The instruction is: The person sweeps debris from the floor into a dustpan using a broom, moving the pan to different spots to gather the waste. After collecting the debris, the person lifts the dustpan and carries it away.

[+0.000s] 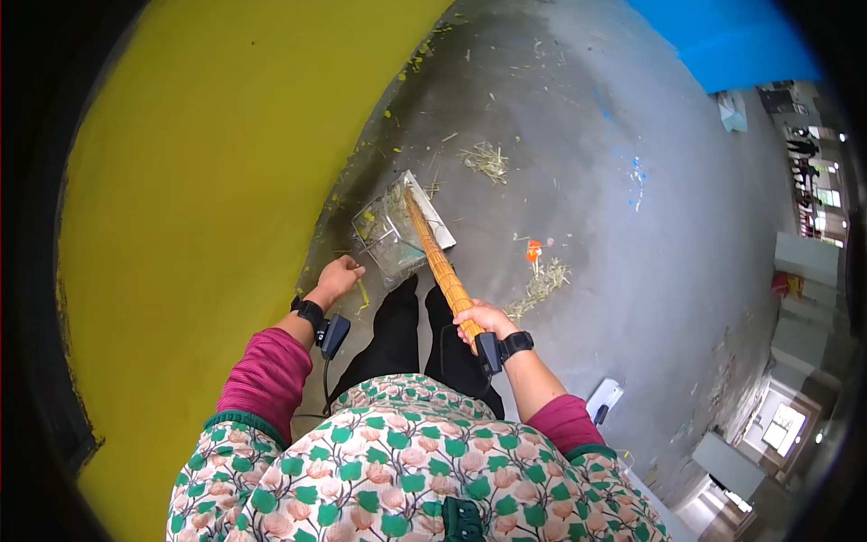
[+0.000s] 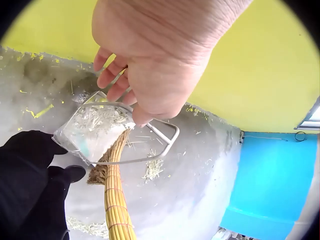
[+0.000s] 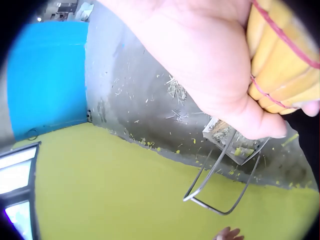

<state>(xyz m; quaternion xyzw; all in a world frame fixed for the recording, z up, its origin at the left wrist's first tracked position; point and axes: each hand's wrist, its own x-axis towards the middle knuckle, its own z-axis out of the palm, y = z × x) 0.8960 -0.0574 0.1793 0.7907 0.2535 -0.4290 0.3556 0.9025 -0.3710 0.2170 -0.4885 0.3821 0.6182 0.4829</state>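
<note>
My right hand (image 1: 486,321) grips a straw broom (image 1: 441,266) by its handle of yellow stalks bound with red cord. The broom slants down, and its brown brush end (image 2: 98,175) overlaps the side of a dustpan (image 1: 388,248) in the left wrist view. Straw litter (image 2: 102,117) lies in this pale dustpan, which has a bent metal handle (image 3: 215,172). Near that handle is my left hand (image 1: 339,275), its fingers (image 2: 115,75) loosely bent and holding nothing. In the right wrist view it shows just beyond the handle's end, apart from it.
Loose straw (image 1: 486,163) lies in small heaps on the grey floor (image 1: 578,208), with an orange scrap (image 1: 533,250) beside one. A yellow wall (image 1: 208,163) rises close on the left; a blue wall (image 1: 731,41) stands farther off. A white object (image 1: 605,397) is at the right.
</note>
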